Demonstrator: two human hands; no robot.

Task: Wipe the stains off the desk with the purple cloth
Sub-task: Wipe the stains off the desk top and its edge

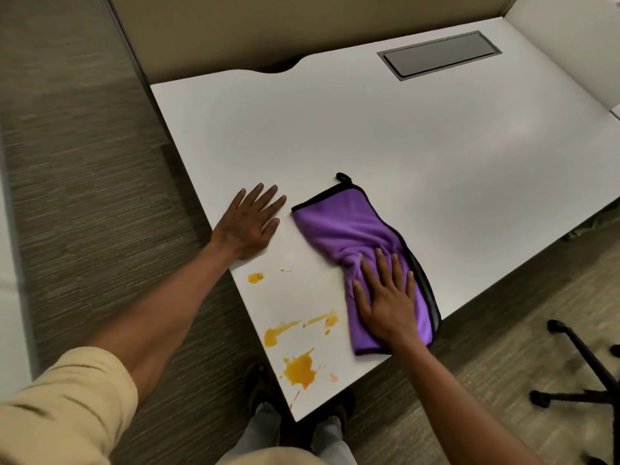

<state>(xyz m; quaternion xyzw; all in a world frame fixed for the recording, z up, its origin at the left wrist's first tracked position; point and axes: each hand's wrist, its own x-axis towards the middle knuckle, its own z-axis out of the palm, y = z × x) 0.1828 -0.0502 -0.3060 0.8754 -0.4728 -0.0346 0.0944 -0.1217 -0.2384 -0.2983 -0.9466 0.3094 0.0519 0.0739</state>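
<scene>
The fingers [385, 270] of the right hand [385, 297] lie spread and flat on the cloth [345, 229], pressing it to the worktop [402, 135] rather than pinching it; nothing is gripped, only pinned under the palm. The fingers [261, 199] of the left hand [250, 223] are likewise splayed flat, but on bare worktop, holding nothing, just beside the cloth's far corner and apart from it.

The cloth is soft, plush and limp. It bunches into folds just ahead of the right fingertips and trails away beyond them toward a black hanging loop [343, 177]. Its dark bound edge runs along the little-finger side of the hand, close to the worktop's edge. Being light and floppy, it will probably slide easily on this smooth surface and crumple if pushed from one end only, so a broad flat palm over the middle, or a gathered wad under the hand, looks the better hold. Pinching a corner would likely just drag a loose tail.

The stains [298, 367] are orange splashes on the thumb side of the right hand: two streaks just beside the cloth's edge, a bigger blot nearer the wrist, and a small spot [255, 277] just below the heel of the left hand. None looks wiped yet. They seem wet, so a sweep may smear them unless the cloth is pressed down firmly.
</scene>
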